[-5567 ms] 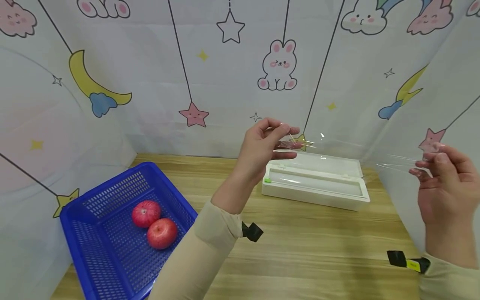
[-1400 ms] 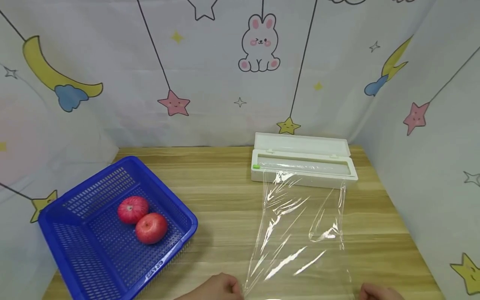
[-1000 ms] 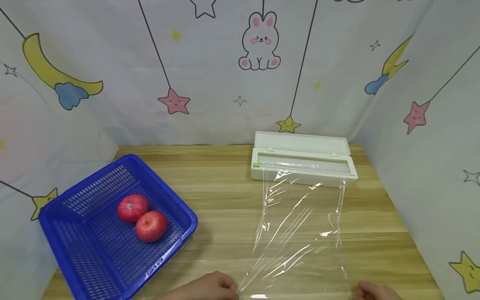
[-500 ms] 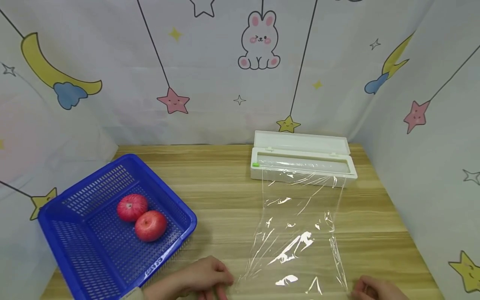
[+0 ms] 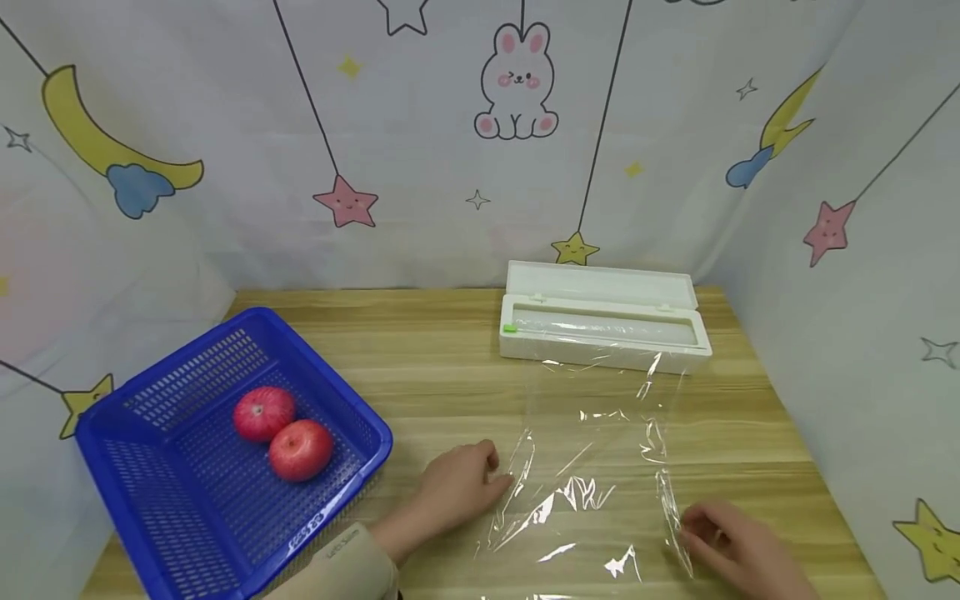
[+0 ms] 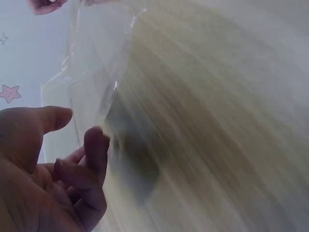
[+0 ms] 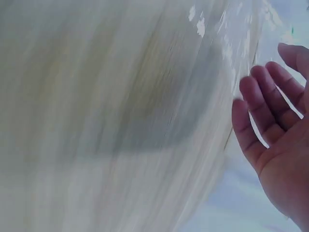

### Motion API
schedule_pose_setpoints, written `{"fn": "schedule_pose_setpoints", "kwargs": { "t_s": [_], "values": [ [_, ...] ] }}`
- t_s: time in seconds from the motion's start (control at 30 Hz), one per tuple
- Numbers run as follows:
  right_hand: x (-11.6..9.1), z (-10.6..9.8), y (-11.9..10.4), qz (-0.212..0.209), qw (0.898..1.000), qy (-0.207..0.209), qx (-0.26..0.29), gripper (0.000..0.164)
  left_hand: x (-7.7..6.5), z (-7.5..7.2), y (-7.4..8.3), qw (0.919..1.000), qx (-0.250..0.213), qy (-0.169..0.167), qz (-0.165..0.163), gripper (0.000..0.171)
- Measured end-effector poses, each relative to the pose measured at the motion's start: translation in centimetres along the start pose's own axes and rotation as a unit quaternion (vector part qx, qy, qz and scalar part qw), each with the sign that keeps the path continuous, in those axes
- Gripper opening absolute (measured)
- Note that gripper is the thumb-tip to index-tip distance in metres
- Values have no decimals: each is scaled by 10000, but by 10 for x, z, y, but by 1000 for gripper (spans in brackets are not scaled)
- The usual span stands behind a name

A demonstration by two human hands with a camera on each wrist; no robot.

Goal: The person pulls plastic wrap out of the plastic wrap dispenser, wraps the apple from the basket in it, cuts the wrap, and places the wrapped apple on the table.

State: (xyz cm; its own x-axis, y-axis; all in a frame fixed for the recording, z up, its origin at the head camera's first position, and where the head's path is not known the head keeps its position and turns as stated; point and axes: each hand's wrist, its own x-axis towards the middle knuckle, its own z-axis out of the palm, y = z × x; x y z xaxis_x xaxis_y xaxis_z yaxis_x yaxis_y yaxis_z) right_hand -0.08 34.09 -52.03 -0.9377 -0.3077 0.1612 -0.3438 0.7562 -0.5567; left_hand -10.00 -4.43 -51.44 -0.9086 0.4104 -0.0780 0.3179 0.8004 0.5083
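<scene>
A sheet of clear plastic wrap lies across the table, running toward me from the white wrap dispenser box, whose lid is raised. Beside the sheet's left edge is my left hand, thumb and fingers apart and loosely bent. The left wrist view shows nothing between the fingers of the left hand, with the wrap just beyond them. My right hand is at the sheet's right edge, fingertips right by the crinkled film. In the right wrist view the fingers of the right hand are spread and relaxed.
A blue plastic basket stands at the left with two red, apple-like round fruits inside. The wrap roll shows in the box, near a green slider. A patterned cloth surrounds the wooden table.
Earlier the hands stretched film in the air, then held the drawn-out sheet's front end at the near edge. Now they have let go and moved forward along its sides; the film lies lower.
</scene>
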Motion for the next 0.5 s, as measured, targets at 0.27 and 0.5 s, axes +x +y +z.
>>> {"fn": "schedule_pose_setpoints", "kwargs": {
  "t_s": [0.27, 0.5],
  "values": [
    [14, 19, 0, -1241, 9880, 408, -830, 38, 22, 15, 9, 9987, 352, 370, 6, 23],
    [12, 24, 7, -1533, 9824, 445, -971, 30, 25, 21, 1, 9972, 306, 652, 175, 18]
  ]
}}
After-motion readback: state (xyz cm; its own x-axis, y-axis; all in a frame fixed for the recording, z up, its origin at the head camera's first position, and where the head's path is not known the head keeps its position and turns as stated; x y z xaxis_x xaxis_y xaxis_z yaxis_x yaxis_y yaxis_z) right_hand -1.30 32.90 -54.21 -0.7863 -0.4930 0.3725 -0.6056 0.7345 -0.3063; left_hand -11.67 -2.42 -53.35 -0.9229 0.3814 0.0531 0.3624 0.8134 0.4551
